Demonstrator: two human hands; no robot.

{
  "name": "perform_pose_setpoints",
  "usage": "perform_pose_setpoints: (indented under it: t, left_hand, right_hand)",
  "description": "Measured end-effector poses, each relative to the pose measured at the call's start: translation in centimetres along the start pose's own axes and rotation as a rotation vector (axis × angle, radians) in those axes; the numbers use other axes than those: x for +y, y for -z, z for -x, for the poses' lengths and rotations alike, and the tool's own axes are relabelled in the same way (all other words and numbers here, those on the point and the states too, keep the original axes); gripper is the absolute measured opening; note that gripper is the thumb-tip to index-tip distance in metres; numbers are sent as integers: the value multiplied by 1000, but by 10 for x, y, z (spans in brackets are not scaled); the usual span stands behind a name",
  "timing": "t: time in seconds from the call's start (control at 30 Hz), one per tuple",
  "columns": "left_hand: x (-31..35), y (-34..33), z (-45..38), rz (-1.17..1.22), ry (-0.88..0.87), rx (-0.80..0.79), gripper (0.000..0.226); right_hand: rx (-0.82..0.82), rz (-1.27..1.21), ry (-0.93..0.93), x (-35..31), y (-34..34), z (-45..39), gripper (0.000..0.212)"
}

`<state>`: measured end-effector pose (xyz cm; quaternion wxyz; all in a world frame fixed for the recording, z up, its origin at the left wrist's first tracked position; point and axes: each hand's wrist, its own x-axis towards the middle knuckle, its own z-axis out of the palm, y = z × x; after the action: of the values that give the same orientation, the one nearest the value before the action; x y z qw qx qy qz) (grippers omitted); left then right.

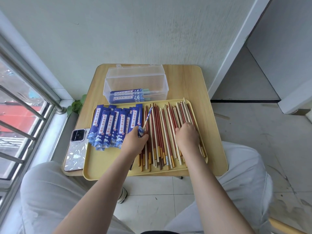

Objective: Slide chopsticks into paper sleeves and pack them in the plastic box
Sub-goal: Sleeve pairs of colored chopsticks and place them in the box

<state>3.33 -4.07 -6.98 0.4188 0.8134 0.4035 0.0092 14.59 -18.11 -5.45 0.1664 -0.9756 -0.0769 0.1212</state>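
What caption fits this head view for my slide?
Left hand holds a blue-patterned chopstick while right hand sorts chopsticks on the tray; sleeved pairs lie in the box.

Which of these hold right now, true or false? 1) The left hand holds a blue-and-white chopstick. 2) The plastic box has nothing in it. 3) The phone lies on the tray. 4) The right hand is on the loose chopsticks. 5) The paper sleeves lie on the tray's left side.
1) True: the left hand grips the blue-and-white chopstick.
2) False: the plastic box already holds a few sleeved chopsticks.
3) False: the phone lies on the table, left of the tray.
4) True: the right hand rests on the loose chopsticks.
5) True: the paper sleeves lie there.
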Motion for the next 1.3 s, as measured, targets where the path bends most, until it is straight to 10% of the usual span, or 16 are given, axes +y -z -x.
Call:
perform_pose_setpoints:
  t: [0.5,0.9,1.3]
  left_hand:
    - [3,3,2,-6,23,-29,15]
    - [14,37,12,646,35,-357,40]
    - [23,45,18,547,33,-427,28]
  right_hand:
    - [-36,-143,24,0,-1,-1,19]
    - [-394,-1266,157,-22,46,12,23]
    - [-220,-1430,223,-37,56,10,16]
